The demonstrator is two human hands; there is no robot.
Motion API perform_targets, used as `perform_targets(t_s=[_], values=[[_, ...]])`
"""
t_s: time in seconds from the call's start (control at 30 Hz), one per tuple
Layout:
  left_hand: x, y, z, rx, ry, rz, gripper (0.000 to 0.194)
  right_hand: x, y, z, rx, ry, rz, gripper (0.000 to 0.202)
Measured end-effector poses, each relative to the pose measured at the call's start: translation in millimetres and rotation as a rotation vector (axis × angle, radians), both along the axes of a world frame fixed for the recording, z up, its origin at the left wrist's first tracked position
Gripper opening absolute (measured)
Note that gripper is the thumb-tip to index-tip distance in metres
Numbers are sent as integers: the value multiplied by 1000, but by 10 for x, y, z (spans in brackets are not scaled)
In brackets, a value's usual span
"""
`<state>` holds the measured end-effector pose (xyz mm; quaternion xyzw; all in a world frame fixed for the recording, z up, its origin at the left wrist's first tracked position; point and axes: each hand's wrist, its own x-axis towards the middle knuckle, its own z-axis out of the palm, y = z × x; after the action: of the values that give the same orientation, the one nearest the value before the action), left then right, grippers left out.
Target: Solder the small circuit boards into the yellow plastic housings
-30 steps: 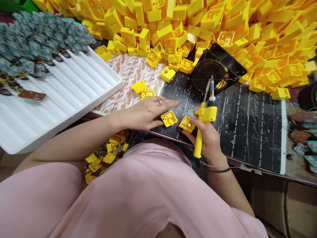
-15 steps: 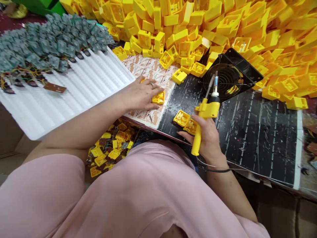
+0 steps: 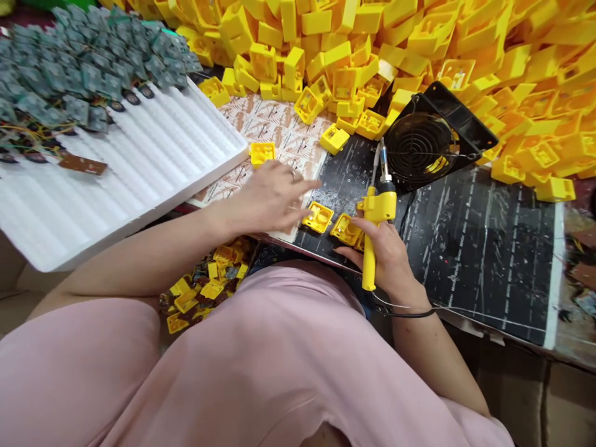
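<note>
My right hand is wrapped round the yellow handle of a soldering iron, its metal tip pointing up and away from me. Beside that hand, small yellow plastic cases lie on the black sheet, one partly hidden by the fingers. My left hand hovers over the printed sheet with its fingers apart, the index stretched to the right. Its thumb tip is at the edge of another open yellow case; whether they touch I cannot tell. Behind the left hand sits one more yellow case.
A black fan stands beyond the iron. Yellow cases are heaped across the back. On the left, a white foam tray bears many grey-green parts with wires and a brown board. More yellow pieces lie below the table edge.
My left hand has moved right and nearer to me, and a yellow case now lies beside the pair near my right hand. The iron has shifted slightly left.
</note>
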<state>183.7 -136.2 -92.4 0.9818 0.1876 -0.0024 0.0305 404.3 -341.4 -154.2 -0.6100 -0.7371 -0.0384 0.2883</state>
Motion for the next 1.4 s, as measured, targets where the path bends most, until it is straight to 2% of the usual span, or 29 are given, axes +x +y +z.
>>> perform_targets(t_s=[0.1, 0.2, 0.4, 0.53, 0.7, 0.77, 0.87, 0.93, 1.0, 1.03, 1.1, 1.17, 1.2, 1.3, 1.33, 1.4], values=[[-145, 372, 43, 66, -5, 190, 58, -11, -2, -21, 17, 9, 23, 44], [-161, 504, 33, 61, 150, 292, 57, 4, -1, -28, 12, -6, 46, 42], [-12, 160, -30, 39, 239, 255, 61, -35, 94, 63, 54, -55, 7, 52], [29, 33, 48, -91, 208, 337, 67, -207, 322, 124, 110, -117, 38, 45], [-63, 58, 184, -205, 290, 143, 61, -301, 528, 56, 149, -151, 97, 36], [-67, 41, 177, -152, 290, 181, 56, -262, 530, 31, 136, -141, 118, 36], [55, -49, 122, -101, 232, 301, 56, -190, 497, 32, 126, -126, 115, 38], [160, -114, 133, -147, 194, 296, 62, -157, 485, 40, 136, -119, 112, 40], [157, -135, 225, -192, 167, 256, 65, -131, 483, 39, 152, -114, 124, 43], [81, -118, 297, -196, 165, 242, 61, -115, 480, 34, 162, -108, 126, 46], [-249, -24, 461, -147, 188, 251, 56, -79, 466, 12, 187, -96, 122, 50], [-770, 143, 598, -23, 256, 371, 64, -47, 444, -18, 228, -84, 106, 55], [-1065, 244, 642, 47, 296, 444, 60, -40, 433, -32, 253, -81, 98, 56], [-1881, 551, 663, 185, 386, 608, 51, -66, 420, -52, 326, -72, 60, 57], [-2091, 636, 642, 183, 384, 660, 47, -89, 426, -48, 327, -71, 56, 55], [-2396, 762, 583, 149, 341, 677, 39, -141, 453, -29, 298, -69, 69, 50]])
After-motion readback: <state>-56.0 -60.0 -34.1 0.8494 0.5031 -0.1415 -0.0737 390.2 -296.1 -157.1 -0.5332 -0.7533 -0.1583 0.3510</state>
